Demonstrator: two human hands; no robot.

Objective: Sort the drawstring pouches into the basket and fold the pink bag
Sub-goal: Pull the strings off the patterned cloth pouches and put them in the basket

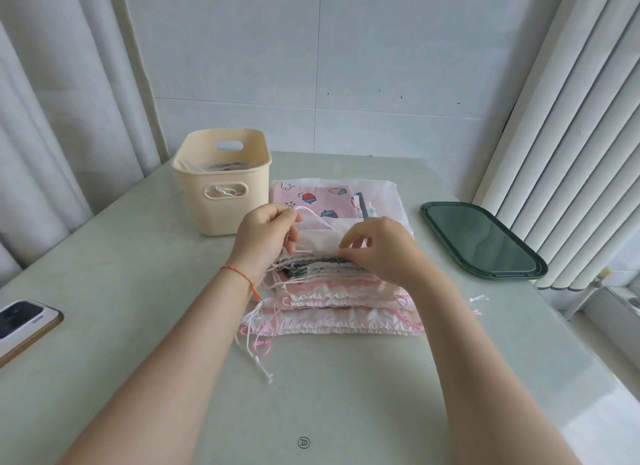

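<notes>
A stack of pink and white drawstring pouches point(341, 308) lies on the table in front of me, ruffled tops toward me, cords trailing off its left side. My left hand point(265, 237) pinches a white drawstring point(313, 216) and holds it up from the top pouch. My right hand point(379, 248) pinches the gathered top edge of that same top pouch point(322, 262). Behind the stack lies a pink pouch printed with strawberries point(311, 196). A cream plastic basket point(223, 184) stands at the back left with a few pouches inside.
A dark green tray lid point(481, 241) lies to the right, close to the vertical blinds. A phone point(24, 324) rests at the table's left edge. Loose cord ends point(258, 357) spill onto the table near my left forearm.
</notes>
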